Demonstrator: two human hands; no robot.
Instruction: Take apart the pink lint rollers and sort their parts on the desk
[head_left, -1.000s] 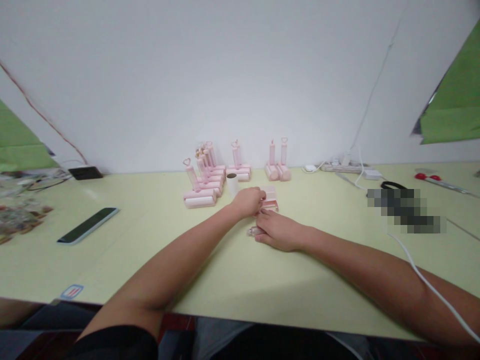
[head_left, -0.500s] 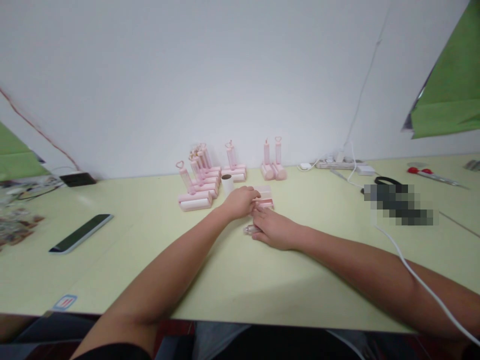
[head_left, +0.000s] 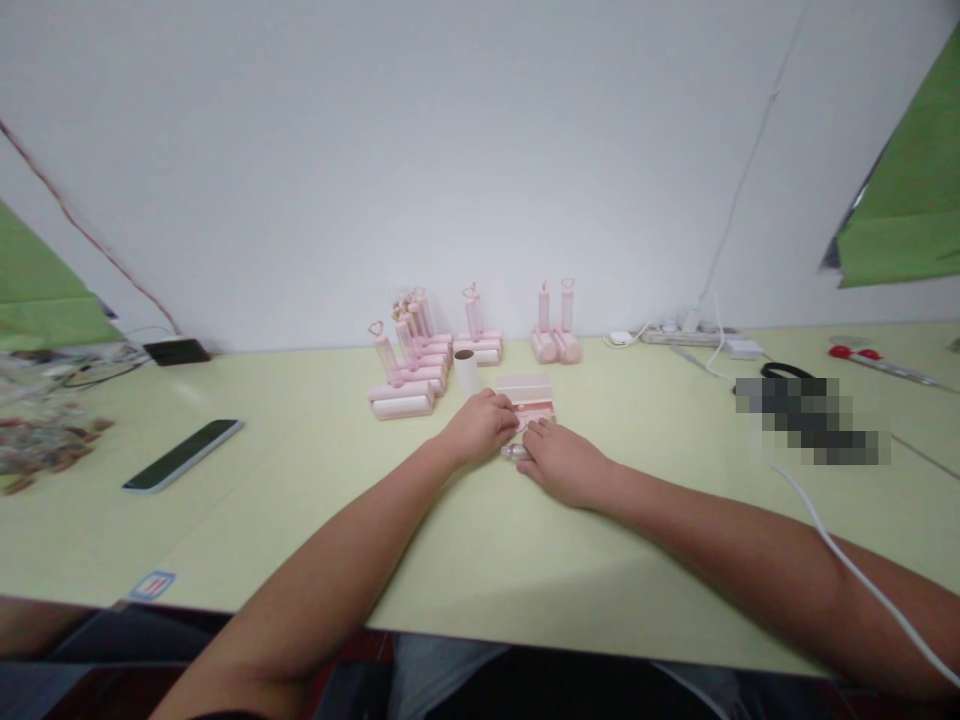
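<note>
In front of me on the table is a pink lint roller case (head_left: 525, 385), its lid raised and its reddish inside showing. My left hand (head_left: 478, 428) is closed, fingers curled at the case's front left corner; the grip itself is partly hidden. My right hand (head_left: 564, 462) bends over the front right of the case, with a clear handle (head_left: 515, 452) sticking out from under its fingers on the left. Most of that handle is covered by the hand. Just behind my left hand stands a white paper roll (head_left: 466, 374) with a brown core.
Several pink lint rollers (head_left: 401, 400) with upright handles stand along the wall. To the left lie a phone (head_left: 184, 455) and a heap of small packets (head_left: 49, 445). A power strip (head_left: 686, 337) and a white cable (head_left: 840, 560) are on the right, the cable crossing my right forearm.
My left hand has drawn back towards me from over the case, so more of the case's inside shows. My right hand stays on the handle. The whole view has shifted slightly.
</note>
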